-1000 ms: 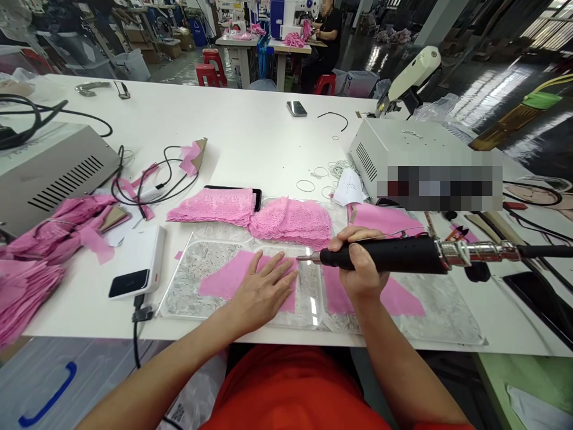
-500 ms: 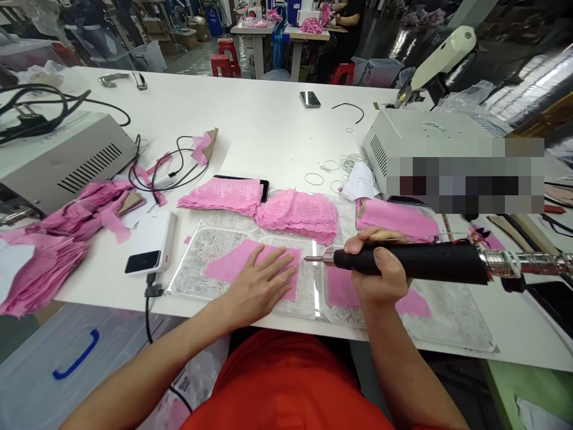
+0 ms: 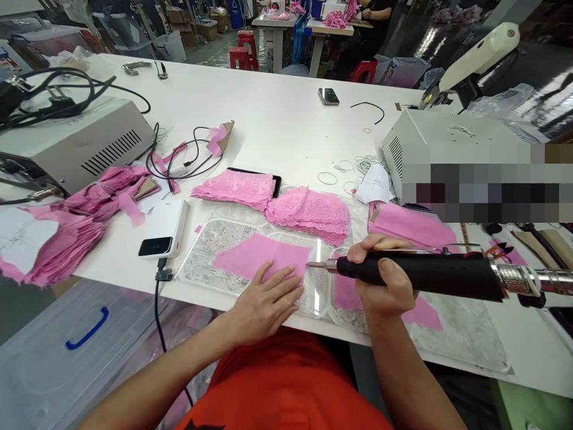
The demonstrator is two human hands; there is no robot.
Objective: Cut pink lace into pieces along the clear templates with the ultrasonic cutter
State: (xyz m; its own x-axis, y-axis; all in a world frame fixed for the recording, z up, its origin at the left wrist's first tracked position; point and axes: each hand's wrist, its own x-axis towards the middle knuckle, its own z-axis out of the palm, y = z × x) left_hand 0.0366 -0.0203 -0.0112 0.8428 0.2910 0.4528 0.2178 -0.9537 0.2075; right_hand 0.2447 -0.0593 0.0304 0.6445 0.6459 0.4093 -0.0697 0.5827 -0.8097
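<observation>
My left hand (image 3: 267,303) lies flat with fingers spread on the lower edge of a pink fabric piece (image 3: 255,251). That piece rests on a marbled board with a clear template (image 3: 201,272). My right hand (image 3: 388,278) is wrapped around the black handle of a handheld ultrasonic tool (image 3: 430,275). Its pointed metal tip is at the right edge of the fabric; whether it touches cannot be made out. A second pink fabric piece (image 3: 423,313) lies under the right forearm, partly hidden. Behind the board are two pink lace stacks (image 3: 308,215) (image 3: 237,190).
Grey vented boxes stand left (image 3: 76,143) and right (image 3: 447,143). A white power bank (image 3: 165,227) with a cable sits left of the board. Pink fabric bundles (image 3: 67,239) lie at the left edge. A folded pink fabric (image 3: 407,226) lies right. A co-worker (image 3: 376,24) sits behind.
The camera view has shifted, so the table appears further right. My left hand has slid down the fabric towards its near edge. The tool tip has come closer to the fabric's right edge.
</observation>
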